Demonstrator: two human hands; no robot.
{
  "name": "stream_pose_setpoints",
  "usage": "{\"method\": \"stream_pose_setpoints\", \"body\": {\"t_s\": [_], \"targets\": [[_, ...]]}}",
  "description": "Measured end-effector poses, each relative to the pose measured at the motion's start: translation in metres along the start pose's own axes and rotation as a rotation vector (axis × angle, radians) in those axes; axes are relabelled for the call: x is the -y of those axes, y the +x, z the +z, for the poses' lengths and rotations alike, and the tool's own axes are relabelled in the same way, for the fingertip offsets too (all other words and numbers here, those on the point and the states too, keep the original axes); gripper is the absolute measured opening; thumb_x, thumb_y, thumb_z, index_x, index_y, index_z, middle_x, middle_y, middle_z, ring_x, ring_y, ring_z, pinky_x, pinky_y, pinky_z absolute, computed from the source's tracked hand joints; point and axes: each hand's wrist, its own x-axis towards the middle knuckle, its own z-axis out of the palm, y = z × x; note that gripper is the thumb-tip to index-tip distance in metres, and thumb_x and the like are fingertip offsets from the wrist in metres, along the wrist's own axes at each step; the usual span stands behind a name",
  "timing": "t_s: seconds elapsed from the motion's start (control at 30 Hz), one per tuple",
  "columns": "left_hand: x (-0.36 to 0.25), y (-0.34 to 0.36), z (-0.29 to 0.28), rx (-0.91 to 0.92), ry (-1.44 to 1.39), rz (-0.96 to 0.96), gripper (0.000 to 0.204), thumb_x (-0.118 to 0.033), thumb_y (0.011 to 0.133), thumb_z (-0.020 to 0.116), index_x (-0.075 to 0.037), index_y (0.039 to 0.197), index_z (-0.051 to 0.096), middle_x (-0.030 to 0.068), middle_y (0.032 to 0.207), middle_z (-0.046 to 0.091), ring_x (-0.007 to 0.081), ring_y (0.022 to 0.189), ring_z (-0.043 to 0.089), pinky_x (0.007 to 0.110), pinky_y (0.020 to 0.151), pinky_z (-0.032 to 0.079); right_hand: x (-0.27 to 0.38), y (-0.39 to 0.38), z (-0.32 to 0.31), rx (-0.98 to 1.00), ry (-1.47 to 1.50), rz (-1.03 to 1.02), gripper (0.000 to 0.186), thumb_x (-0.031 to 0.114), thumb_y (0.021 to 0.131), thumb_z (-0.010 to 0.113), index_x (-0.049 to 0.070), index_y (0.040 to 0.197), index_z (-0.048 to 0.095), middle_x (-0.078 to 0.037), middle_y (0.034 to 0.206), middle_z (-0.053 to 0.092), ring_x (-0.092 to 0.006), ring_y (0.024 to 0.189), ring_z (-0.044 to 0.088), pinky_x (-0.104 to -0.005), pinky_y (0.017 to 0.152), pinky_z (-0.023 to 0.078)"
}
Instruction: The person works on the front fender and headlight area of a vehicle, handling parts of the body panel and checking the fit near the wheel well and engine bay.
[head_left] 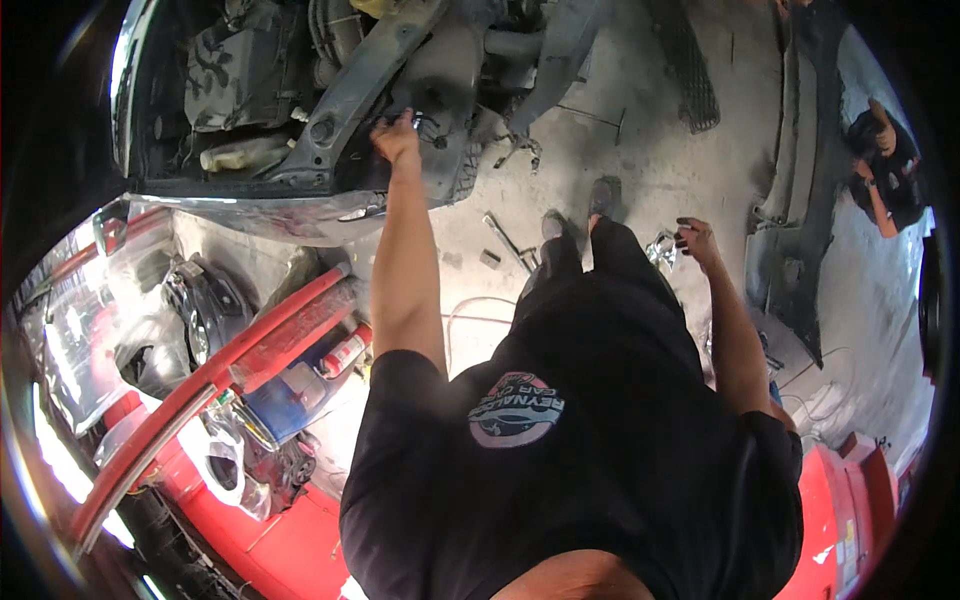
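Note:
My left hand is at the opened front end of a dark car, its fingers closed around a small shiny thing that I cannot make out, beside a dark cable. Lower on the right, my right hand hangs with its fingers apart and slightly curled. A crumpled-looking silver object lies just beyond those fingers; whether they touch it is unclear. Between my feet and the car, a metal tool and a small dark block lie on the concrete floor.
A red rail runs diagonally at left, over plastic-wrapped parts, a blue bin and a red cylinder. Long dark panels lie at right. Another person is near the right edge. A red cabinet sits lower right.

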Motion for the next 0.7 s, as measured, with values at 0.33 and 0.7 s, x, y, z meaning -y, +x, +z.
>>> {"method": "stream_pose_setpoints", "body": {"t_s": [0.33, 0.7], "targets": [[-0.042, -0.048, -0.117, -0.029, -1.534, -0.463, 0.041, -0.028, 0.093, 0.060, -0.002, 0.124, 0.052, 0.0128, 0.126, 0.055, 0.0293, 0.101, 0.060, 0.053, 0.086, 0.050, 0.052, 0.063, 0.041, 0.148, -0.050, -0.042, 0.034, 0.016, 0.089, 0.056, 0.005, 0.120, 0.064, -0.007, 0.085, 0.068, -0.0146, 0.071, 0.064, -0.0293, 0.061, 0.051], [-0.053, -0.071, -0.141, -0.058, -1.942, -0.407, 0.036, -0.037, 0.093, 0.057, -0.007, 0.113, 0.059, 0.0109, 0.109, 0.063, 0.0308, 0.102, 0.061, 0.054, 0.091, 0.051, 0.264, 0.050, 0.258, 0.830, 0.278, -0.155, 0.057, 0.048, 0.093, 0.063, 0.003, 0.127, 0.058, -0.014, 0.104, 0.068, -0.0235, 0.091, 0.069, -0.0362, 0.078, 0.055]]}}
